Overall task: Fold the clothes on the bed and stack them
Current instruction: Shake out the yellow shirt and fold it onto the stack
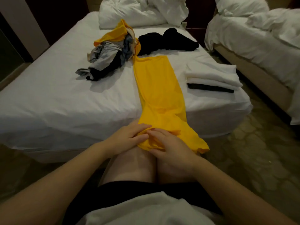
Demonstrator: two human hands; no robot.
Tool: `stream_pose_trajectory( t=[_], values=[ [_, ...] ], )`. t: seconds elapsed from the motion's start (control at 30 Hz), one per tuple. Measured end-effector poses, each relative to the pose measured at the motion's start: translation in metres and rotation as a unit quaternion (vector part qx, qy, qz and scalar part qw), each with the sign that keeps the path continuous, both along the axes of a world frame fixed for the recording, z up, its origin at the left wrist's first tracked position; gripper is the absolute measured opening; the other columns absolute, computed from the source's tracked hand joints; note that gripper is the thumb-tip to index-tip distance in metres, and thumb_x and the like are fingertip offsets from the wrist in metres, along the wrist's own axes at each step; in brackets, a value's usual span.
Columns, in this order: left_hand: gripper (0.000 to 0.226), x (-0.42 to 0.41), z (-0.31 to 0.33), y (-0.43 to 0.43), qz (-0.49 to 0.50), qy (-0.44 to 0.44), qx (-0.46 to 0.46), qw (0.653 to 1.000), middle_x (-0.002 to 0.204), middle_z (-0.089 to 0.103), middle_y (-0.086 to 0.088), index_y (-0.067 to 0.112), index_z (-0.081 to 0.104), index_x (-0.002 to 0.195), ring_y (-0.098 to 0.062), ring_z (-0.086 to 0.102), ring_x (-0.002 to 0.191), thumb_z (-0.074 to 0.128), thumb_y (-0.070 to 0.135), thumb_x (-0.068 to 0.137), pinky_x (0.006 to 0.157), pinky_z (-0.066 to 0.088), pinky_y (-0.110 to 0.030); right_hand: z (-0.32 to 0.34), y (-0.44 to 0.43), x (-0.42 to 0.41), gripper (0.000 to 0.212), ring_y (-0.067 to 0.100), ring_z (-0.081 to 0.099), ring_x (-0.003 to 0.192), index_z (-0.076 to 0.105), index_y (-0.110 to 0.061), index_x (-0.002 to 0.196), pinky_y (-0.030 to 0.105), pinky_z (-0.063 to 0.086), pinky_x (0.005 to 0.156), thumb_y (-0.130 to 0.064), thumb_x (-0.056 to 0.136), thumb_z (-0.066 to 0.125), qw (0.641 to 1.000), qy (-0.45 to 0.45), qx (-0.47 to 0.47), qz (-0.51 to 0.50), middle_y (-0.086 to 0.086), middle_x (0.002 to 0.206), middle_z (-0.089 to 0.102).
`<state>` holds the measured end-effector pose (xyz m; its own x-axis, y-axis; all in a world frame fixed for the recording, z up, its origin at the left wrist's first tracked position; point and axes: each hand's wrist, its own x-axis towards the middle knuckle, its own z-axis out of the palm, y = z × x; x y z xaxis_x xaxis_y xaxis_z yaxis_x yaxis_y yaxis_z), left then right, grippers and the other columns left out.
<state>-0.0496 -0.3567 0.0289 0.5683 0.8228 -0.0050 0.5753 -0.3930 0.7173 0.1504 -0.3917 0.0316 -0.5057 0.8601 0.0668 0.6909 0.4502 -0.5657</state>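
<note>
A long yellow garment [158,88] lies folded lengthwise down the white bed [48,98], its near end hanging over the bed's edge onto my knees. My left hand [128,137] and my right hand [168,145] both pinch that near end, fingers curled into the cloth. At the far end a heap of unfolded clothes [108,52] in grey, black and yellow lies to the left. A black garment [168,41] sits behind the yellow one. A stack of folded white items [212,75] with a black folded piece [209,88] rests at the bed's right side.
White pillows and a rumpled duvet [139,10] lie at the head of the bed. A second bed [259,39] with crumpled white bedding stands to the right, across a narrow strip of patterned carpet [243,151]. I am seated at the foot of the bed.
</note>
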Motion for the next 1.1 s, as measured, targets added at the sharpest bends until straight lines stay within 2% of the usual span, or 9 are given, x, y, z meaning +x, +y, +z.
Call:
stream_pose_trajectory(
  t=[0.13, 0.3, 0.4, 0.47, 0.57, 0.73, 0.9, 1.03, 1.1],
  values=[
    [0.087, -0.008, -0.01, -0.003, -0.01, 0.076, 0.055, 0.996, 0.141, 0.032, 0.016, 0.035, 0.034, 0.139, 0.004, 0.026, 0.131, 0.029, 0.086, 0.069, 0.105, 0.021, -0.012, -0.004, 0.001, 0.005, 0.06, 0.012, 0.04, 0.129, 0.041, -0.022, 0.14, 0.02, 0.03, 0.102, -0.031, 0.085, 0.064, 1.0, -0.005, 0.015, -0.016, -0.003, 0.145, 0.039],
    [0.076, 0.013, -0.013, -0.005, 0.133, -0.007, 0.086, 0.987, 0.127, 0.055, -0.01, 0.008, 0.054, 0.127, -0.021, 0.051, 0.116, 0.041, 0.052, 0.068, 0.093, 0.031, -0.017, -0.006, 0.0, -0.002, 0.054, 0.014, 0.048, 0.12, 0.048, -0.018, 0.134, 0.025, 0.038, 0.101, -0.026, 0.084, 0.067, 0.998, 0.042, 0.001, -0.035, 0.0, 0.136, 0.048],
    [0.088, 0.024, -0.018, -0.006, 0.247, 0.008, 0.053, 0.967, 0.122, 0.053, -0.017, 0.007, 0.051, 0.127, -0.03, 0.047, 0.115, 0.037, 0.055, 0.055, 0.092, 0.032, -0.025, 0.001, 0.007, -0.005, 0.051, 0.017, 0.052, 0.113, 0.048, -0.018, 0.132, 0.029, 0.043, 0.096, -0.018, 0.085, 0.066, 0.986, 0.109, -0.022, -0.121, 0.004, 0.129, 0.051],
    [0.088, 0.03, -0.022, -0.01, 0.31, 0.047, 0.038, 0.949, 0.121, 0.051, -0.016, 0.015, 0.045, 0.131, -0.034, 0.046, 0.113, 0.047, 0.058, 0.054, 0.092, 0.037, -0.034, 0.005, 0.017, -0.005, 0.053, 0.023, 0.045, 0.117, 0.046, -0.024, 0.133, 0.033, 0.039, 0.096, -0.017, 0.083, 0.064, 0.988, 0.006, 0.029, -0.153, 0.005, 0.129, 0.046],
    [0.069, 0.038, -0.017, -0.018, 0.339, 0.123, 0.066, 0.93, 0.12, 0.054, -0.013, 0.024, 0.039, 0.132, -0.038, 0.049, 0.11, 0.064, 0.039, 0.07, 0.085, 0.042, -0.042, 0.009, 0.027, -0.005, 0.051, 0.028, 0.034, 0.124, 0.047, -0.033, 0.131, 0.038, 0.034, 0.095, -0.023, 0.083, 0.061, 0.967, -0.17, 0.103, -0.16, 0.002, 0.133, 0.042],
    [0.064, 0.039, -0.004, -0.019, 0.305, 0.078, 0.065, 0.947, 0.12, 0.059, -0.015, 0.02, 0.04, 0.132, -0.035, 0.054, 0.11, 0.059, 0.009, 0.072, 0.079, 0.044, -0.037, 0.006, 0.049, 0.005, 0.03, 0.026, 0.035, 0.126, 0.058, -0.035, 0.12, 0.038, 0.026, 0.099, -0.034, 0.09, 0.051, 0.957, -0.244, 0.1, -0.122, -0.002, 0.131, 0.049],
    [0.068, 0.013, 0.004, -0.017, 0.269, 0.057, 0.1, 0.956, 0.11, 0.062, -0.025, 0.008, 0.043, 0.134, -0.04, 0.057, 0.102, 0.052, -0.01, 0.069, 0.079, 0.042, -0.038, -0.004, 0.054, 0.018, 0.047, 0.026, 0.043, 0.122, 0.058, -0.028, 0.122, 0.039, 0.033, 0.098, -0.051, 0.083, 0.043, 0.972, -0.234, 0.024, -0.028, -0.004, 0.129, 0.055],
    [0.066, -0.009, 0.001, -0.025, 0.228, 0.095, 0.154, 0.957, 0.114, 0.061, -0.027, 0.0, 0.052, 0.127, -0.043, 0.06, 0.101, 0.042, -0.004, 0.062, 0.084, 0.049, -0.044, 0.001, 0.058, 0.018, 0.029, 0.028, 0.066, 0.081, 0.072, -0.021, 0.083, 0.035, 0.042, 0.076, -0.025, 0.071, 0.045, 0.953, -0.187, 0.237, -0.017, 0.001, 0.082, 0.071],
    [0.06, -0.013, 0.0, -0.025, 0.212, 0.125, 0.167, 0.955, 0.114, 0.061, -0.024, 0.001, 0.056, 0.123, -0.042, 0.061, 0.097, 0.038, 0.002, 0.066, 0.08, 0.052, -0.046, 0.012, 0.063, 0.025, 0.028, 0.03, 0.065, 0.083, 0.07, -0.02, 0.081, 0.035, 0.032, 0.077, -0.019, 0.075, 0.043, 0.933, -0.167, 0.313, -0.055, 0.002, 0.082, 0.07]
  ],
)
